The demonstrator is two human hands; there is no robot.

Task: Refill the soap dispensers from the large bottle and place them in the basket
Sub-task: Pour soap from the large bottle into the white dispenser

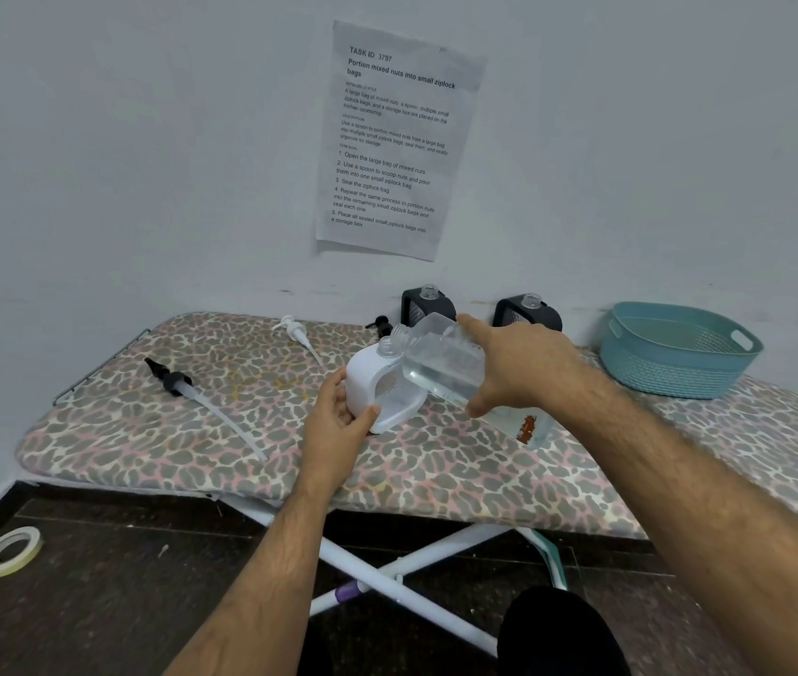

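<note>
Soft, even indoor light, faint shadows, sharp centre, wide-angle bending at the edges, no glare.

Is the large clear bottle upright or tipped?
Tipped: the right hand holds the large bottle slanted, its mouth down at the white dispenser's open neck.

A clear large bottle (pixel 441 363), part full of clear liquid, is tilted with its mouth at the open neck of a white dispenser (pixel 377 383). Two black dispensers (pixel 424 304) (pixel 528 312) stand uncapped by the wall. A teal basket (pixel 680 351) sits at right.
</note>
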